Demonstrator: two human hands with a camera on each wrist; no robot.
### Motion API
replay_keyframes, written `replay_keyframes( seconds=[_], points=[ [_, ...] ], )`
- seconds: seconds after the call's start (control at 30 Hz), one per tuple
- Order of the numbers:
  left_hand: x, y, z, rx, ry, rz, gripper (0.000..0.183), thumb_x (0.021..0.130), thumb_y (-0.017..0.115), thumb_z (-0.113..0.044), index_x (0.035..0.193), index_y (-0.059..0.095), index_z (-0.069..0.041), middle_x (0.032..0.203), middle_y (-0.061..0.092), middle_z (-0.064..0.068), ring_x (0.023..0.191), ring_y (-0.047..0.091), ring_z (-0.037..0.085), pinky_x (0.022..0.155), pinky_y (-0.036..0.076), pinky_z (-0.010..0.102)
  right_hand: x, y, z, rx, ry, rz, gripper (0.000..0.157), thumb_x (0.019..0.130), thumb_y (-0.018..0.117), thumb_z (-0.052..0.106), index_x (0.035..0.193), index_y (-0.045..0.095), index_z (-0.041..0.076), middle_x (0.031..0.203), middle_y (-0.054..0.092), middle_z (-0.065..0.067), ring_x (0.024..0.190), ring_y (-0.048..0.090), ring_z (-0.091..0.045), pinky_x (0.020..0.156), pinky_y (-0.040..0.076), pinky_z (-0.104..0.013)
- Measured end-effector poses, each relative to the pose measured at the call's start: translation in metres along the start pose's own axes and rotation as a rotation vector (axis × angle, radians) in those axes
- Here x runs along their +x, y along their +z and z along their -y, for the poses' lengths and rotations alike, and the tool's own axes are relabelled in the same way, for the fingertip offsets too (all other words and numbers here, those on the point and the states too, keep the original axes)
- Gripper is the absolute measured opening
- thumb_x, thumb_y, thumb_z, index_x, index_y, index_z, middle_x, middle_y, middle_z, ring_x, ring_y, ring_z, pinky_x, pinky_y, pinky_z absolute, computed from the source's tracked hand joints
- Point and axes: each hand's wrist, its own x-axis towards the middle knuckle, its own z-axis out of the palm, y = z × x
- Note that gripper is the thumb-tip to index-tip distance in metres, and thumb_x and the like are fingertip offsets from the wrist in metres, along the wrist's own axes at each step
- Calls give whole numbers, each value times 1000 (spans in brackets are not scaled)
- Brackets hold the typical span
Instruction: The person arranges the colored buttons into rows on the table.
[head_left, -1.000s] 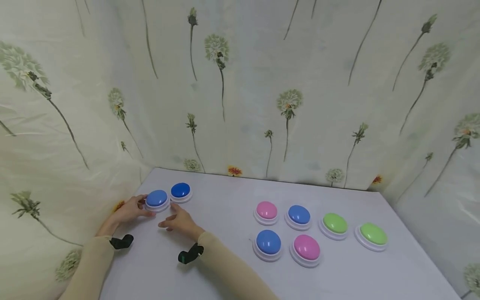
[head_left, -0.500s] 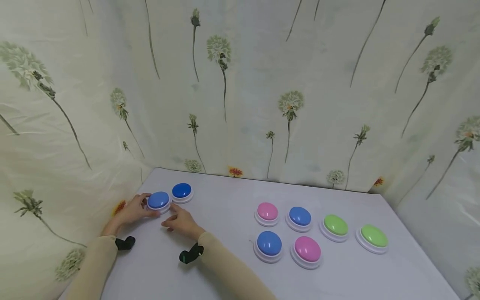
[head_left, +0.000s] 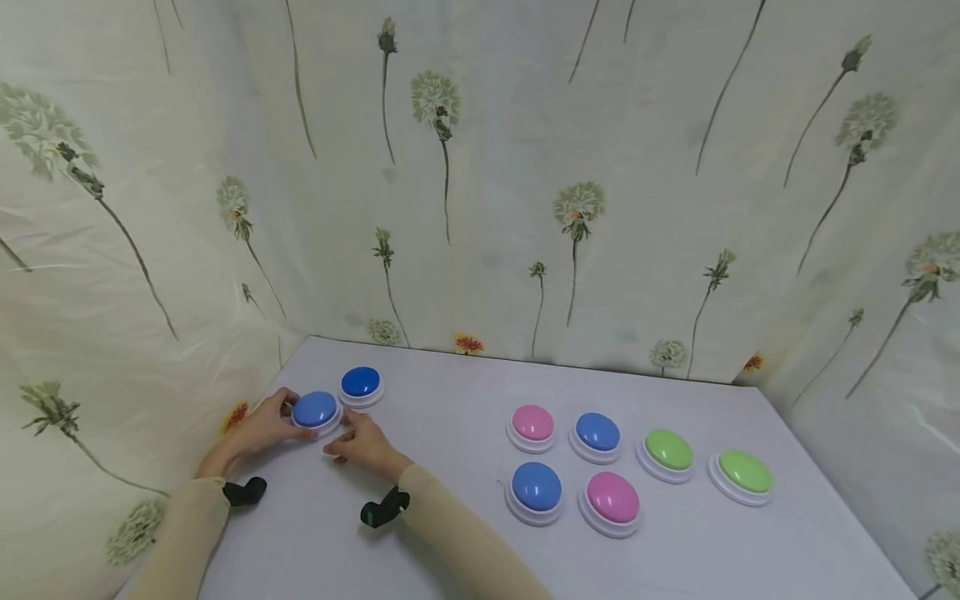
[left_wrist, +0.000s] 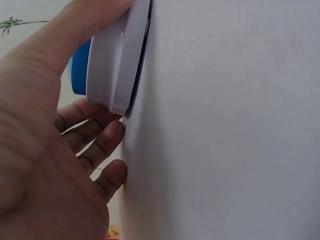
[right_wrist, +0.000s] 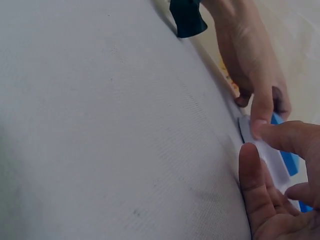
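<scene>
A round push button (head_left: 315, 408) with a light blue dome and white base stands at the table's left side. My left hand (head_left: 262, 423) grips its base from the left, thumb along the near side and fingers behind. In the left wrist view the white base (left_wrist: 106, 75) stands close against the table, with the thumb over its rim. My right hand (head_left: 367, 446) is on its other side, a fingertip at the rim and the other fingers loosely bent. The right wrist view shows both hands meeting at the base (right_wrist: 274, 160). A darker blue push button (head_left: 360, 382) sits just behind.
To the right on the white table (head_left: 435, 417) stand several more push buttons: pink (head_left: 533, 422) and blue (head_left: 597, 431) behind, blue (head_left: 536, 486) and pink (head_left: 612, 497) in front, then two green ones (head_left: 669, 449). A dandelion-print curtain (head_left: 495, 167) encloses the table.
The light blue push button has slid slightly toward me, away from the darker blue one. My left hand has moved with it, and my right hand has shifted slightly right.
</scene>
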Motion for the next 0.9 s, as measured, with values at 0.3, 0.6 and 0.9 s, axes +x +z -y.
replay_keyframes(
  seconds=[0.3, 0.6, 0.9],
  points=[
    [-11, 0, -5, -56, 67, 85, 72, 71, 85, -37, 121, 45, -4, 117, 54, 16, 109, 49, 29, 93, 43, 46, -1, -2, 0, -89, 22, -57, 69, 81, 77, 20, 142, 46, 11, 113, 42, -3, 75, 54, -8, 64, 50, -20],
    [-31, -2, -11, -59, 141, 159, 67, 75, 82, -33, 125, 48, -5, 130, 53, 20, 126, 44, 41, 101, 35, 65, -11, -2, 1, -314, -154, -128, 59, 76, 83, 23, 128, 60, 6, 120, 62, -5, 103, 56, -10, 90, 49, -22],
    [-45, -4, -13, -111, 169, 186, 60, 74, 83, -28, 122, 52, -8, 128, 56, 13, 123, 48, 35, 99, 43, 54, -27, 1, -9, -258, -229, -165, 55, 72, 85, 29, 120, 66, 10, 107, 69, 2, 88, 56, 1, 77, 48, -15]
  ],
)
